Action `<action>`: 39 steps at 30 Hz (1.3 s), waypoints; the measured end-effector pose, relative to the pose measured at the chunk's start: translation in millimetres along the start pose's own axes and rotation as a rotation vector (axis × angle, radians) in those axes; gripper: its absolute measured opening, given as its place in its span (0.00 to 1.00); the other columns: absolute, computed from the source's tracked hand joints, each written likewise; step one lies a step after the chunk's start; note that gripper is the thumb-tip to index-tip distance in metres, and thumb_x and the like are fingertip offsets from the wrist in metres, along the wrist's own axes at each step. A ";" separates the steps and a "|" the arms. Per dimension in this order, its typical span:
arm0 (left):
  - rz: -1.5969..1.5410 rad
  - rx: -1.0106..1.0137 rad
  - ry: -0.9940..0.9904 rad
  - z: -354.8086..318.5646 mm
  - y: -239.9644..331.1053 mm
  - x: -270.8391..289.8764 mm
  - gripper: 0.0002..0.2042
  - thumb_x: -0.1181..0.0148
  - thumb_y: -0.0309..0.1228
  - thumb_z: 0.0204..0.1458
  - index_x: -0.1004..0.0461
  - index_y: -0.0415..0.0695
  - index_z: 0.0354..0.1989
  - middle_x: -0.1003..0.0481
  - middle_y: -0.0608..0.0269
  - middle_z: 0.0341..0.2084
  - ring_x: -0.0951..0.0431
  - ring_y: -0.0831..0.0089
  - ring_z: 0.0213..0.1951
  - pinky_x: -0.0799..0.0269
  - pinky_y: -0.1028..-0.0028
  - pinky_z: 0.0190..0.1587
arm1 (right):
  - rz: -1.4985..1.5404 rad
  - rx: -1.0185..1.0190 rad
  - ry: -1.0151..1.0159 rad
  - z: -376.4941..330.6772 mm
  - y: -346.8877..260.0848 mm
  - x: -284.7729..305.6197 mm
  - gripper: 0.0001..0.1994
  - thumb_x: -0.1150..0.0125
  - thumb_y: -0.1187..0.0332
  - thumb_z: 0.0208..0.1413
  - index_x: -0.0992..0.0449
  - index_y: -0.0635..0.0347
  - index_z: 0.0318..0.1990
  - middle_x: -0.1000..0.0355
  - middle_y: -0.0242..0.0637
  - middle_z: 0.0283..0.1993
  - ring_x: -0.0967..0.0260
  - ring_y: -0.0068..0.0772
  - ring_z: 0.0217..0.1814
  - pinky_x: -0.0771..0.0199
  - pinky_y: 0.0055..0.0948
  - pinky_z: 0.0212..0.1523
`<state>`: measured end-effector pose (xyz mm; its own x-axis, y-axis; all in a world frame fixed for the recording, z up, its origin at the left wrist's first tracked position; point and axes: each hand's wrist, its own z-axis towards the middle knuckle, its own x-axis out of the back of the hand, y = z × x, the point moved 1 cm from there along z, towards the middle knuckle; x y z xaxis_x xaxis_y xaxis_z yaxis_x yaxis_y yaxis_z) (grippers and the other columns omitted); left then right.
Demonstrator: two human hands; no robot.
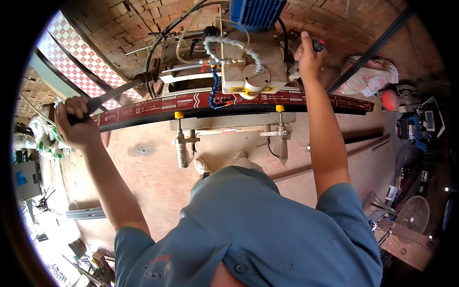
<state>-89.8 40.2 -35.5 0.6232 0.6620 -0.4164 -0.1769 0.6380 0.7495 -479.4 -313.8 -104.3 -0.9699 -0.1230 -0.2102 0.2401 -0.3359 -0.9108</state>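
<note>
My left hand (79,122) is closed around the dark grip of a long lever (114,95), which slopes up to a pivot on the left side of a milling machine (232,74). On the machine's right side, my right hand (308,60) is wrapped around a handle with a black and red end (318,45). Between my hands lies a long profile (167,104) covered in red printed film. Two clamps with yellow caps (179,115) stand against its near side. A blue segmented coolant hose (214,88) with an orange nozzle reaches down to the profile.
Behind the spindle housing sits a blue motor (256,14), with a brick wall beyond. A dark bar (370,50) slants across the upper right, near a white sack (368,75). A round fan (413,213) stands at right. Dark lengths of profile (86,213) lie on the floor at left.
</note>
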 end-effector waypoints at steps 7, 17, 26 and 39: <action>0.083 0.045 0.143 75.3 2.0 -16.3 0.13 0.49 0.35 0.58 0.39 0.46 0.23 0.41 0.67 0.17 0.37 0.71 0.23 0.33 0.67 0.37 | -0.200 0.244 -0.054 12.7 6.5 -1.7 0.14 0.38 0.67 0.53 0.29 0.64 0.20 0.33 0.31 0.15 0.36 0.26 0.19 0.36 0.31 0.25; 0.201 0.114 0.138 173.2 -18.8 -47.0 0.13 0.41 0.35 0.55 0.31 0.43 0.22 0.32 0.63 0.17 0.29 0.70 0.22 0.30 0.71 0.30 | -0.315 0.422 -0.045 29.4 3.8 2.4 0.15 0.38 0.67 0.57 0.30 0.62 0.20 0.35 0.29 0.14 0.39 0.20 0.14 0.40 0.25 0.16; 0.284 -0.108 0.149 152.0 -18.7 -79.4 0.14 0.37 0.42 0.54 0.26 0.43 0.32 0.26 0.64 0.21 0.27 0.75 0.24 0.31 0.75 0.31 | -0.272 0.041 -0.108 12.3 -38.8 -6.3 0.16 0.40 0.61 0.59 0.30 0.61 0.23 0.32 0.31 0.16 0.35 0.23 0.17 0.35 0.26 0.22; 0.475 0.178 -0.088 -18.8 -210.6 -37.6 0.11 0.45 0.34 0.60 0.25 0.37 0.36 0.22 0.58 0.24 0.22 0.71 0.28 0.28 0.72 0.35 | -0.712 0.493 -0.864 4.7 -108.1 -165.4 0.11 0.42 0.66 0.59 0.24 0.68 0.35 0.26 0.39 0.35 0.27 0.32 0.38 0.29 0.29 0.41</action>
<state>-90.2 -111.6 -187.5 0.5686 0.8220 0.0307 -0.3283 0.1926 0.9247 -344.8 -261.5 30.6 -0.5893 -0.2839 0.7564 -0.1610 -0.8762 -0.4543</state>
